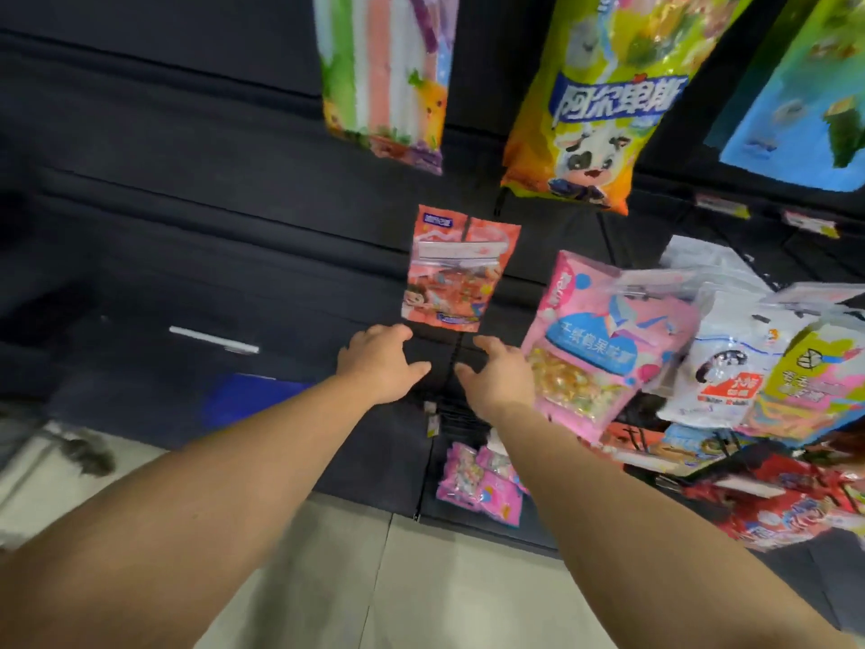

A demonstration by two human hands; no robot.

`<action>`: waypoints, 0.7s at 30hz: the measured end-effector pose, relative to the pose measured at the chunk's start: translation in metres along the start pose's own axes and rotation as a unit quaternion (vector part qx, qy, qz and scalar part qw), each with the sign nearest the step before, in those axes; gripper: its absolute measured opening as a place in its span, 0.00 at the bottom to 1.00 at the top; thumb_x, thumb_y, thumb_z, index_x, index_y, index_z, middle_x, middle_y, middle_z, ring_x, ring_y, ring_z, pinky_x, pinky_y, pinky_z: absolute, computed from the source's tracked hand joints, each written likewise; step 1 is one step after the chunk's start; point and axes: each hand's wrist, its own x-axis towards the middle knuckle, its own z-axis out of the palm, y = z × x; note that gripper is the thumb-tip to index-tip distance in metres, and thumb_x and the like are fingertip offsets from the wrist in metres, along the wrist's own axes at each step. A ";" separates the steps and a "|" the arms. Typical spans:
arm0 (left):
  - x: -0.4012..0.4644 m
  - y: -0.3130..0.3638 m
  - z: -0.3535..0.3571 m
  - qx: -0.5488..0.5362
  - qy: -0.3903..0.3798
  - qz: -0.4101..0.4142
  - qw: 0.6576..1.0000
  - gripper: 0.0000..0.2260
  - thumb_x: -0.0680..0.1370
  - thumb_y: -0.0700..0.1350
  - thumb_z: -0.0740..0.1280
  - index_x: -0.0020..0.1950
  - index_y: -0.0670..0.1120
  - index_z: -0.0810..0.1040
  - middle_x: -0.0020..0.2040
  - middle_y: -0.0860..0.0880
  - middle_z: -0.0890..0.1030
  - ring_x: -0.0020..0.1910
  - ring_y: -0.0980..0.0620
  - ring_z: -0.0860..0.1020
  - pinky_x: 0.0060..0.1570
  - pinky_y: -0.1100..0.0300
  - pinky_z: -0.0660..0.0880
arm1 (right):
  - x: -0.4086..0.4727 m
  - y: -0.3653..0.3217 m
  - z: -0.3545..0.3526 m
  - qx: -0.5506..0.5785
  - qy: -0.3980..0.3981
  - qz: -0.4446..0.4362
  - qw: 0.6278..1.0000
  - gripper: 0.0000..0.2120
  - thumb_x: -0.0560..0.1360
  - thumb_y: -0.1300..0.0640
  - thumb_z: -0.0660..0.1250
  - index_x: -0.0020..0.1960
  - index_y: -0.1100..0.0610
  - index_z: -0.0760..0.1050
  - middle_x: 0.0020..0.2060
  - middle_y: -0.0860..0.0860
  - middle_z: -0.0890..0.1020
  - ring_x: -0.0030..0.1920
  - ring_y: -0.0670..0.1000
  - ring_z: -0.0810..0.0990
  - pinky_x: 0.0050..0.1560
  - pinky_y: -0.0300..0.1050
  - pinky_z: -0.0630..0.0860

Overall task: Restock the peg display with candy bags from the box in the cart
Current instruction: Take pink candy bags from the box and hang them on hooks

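Both hands are seen extended toward the dark display panel (234, 217), empty. The left hand (381, 360) is relaxed with fingers loosely bent, nothing gripped; the right hand (498, 374) is likewise released, thumb spread. A narrow gap of bare panel is left between them, with a dark vertical strip showing in it. Just above the hands, apart from both, an orange bag (456, 271) is hung flat against the panel; it is rectangular, glossy, with a clear window over mixed sweets. Its lower edge lies near the left fingertips. Just beside the right hand, a pink bag (613, 339) is tilted outward, shiny film with a window of pale sweets. Further right, white bags (721, 353) are crowded and overlapped. Above, a yellow bag (604, 96) and a striped bag (384, 72) are hung, well apart from the hands. Small pink packs (482, 480) are seen below the right forearm. To the left the panel is ribbed, matte, unoccupied. Box and cart are not in view.
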 end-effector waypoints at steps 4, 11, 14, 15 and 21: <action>-0.028 -0.106 -0.046 0.048 0.025 -0.047 0.997 0.30 0.78 0.63 0.65 0.77 0.54 0.64 0.75 0.47 0.68 0.73 0.42 0.66 0.69 0.47 0.66 | -0.025 -0.094 0.062 -0.075 -0.074 -0.076 0.991 0.28 0.78 0.44 0.66 0.76 0.45 0.64 0.74 0.53 0.66 0.73 0.57 0.65 0.69 0.54 0.68; -0.110 -0.331 -0.140 0.054 0.078 -0.181 0.979 0.29 0.77 0.63 0.66 0.76 0.55 0.66 0.74 0.48 0.68 0.73 0.42 0.67 0.69 0.48 0.66 | -0.110 -0.286 0.208 -0.116 -0.173 -0.229 0.951 0.27 0.78 0.43 0.64 0.76 0.44 0.64 0.75 0.52 0.66 0.75 0.56 0.63 0.72 0.54 0.65; -0.156 -0.412 -0.175 0.043 0.105 -0.243 0.963 0.28 0.76 0.63 0.65 0.74 0.56 0.67 0.72 0.47 0.70 0.71 0.41 0.68 0.67 0.47 0.68 | -0.149 -0.360 0.264 -0.126 -0.203 -0.301 0.923 0.23 0.77 0.42 0.64 0.72 0.43 0.70 0.68 0.52 0.73 0.69 0.57 0.71 0.66 0.53 0.72; -0.171 -0.436 -0.184 0.038 0.109 -0.264 0.958 0.27 0.76 0.63 0.65 0.74 0.57 0.67 0.71 0.47 0.71 0.70 0.41 0.69 0.67 0.47 0.69 | -0.160 -0.381 0.280 -0.133 -0.215 -0.320 0.913 0.24 0.77 0.41 0.63 0.72 0.43 0.69 0.68 0.51 0.73 0.69 0.57 0.71 0.66 0.53 0.72; -0.236 -0.544 -0.216 -0.005 0.127 -0.388 0.913 0.29 0.76 0.64 0.65 0.74 0.53 0.67 0.68 0.43 0.72 0.69 0.40 0.70 0.67 0.48 0.70 | -0.214 -0.479 0.361 -0.174 -0.280 -0.395 0.858 0.28 0.79 0.41 0.61 0.77 0.45 0.62 0.75 0.50 0.65 0.75 0.56 0.62 0.72 0.54 0.65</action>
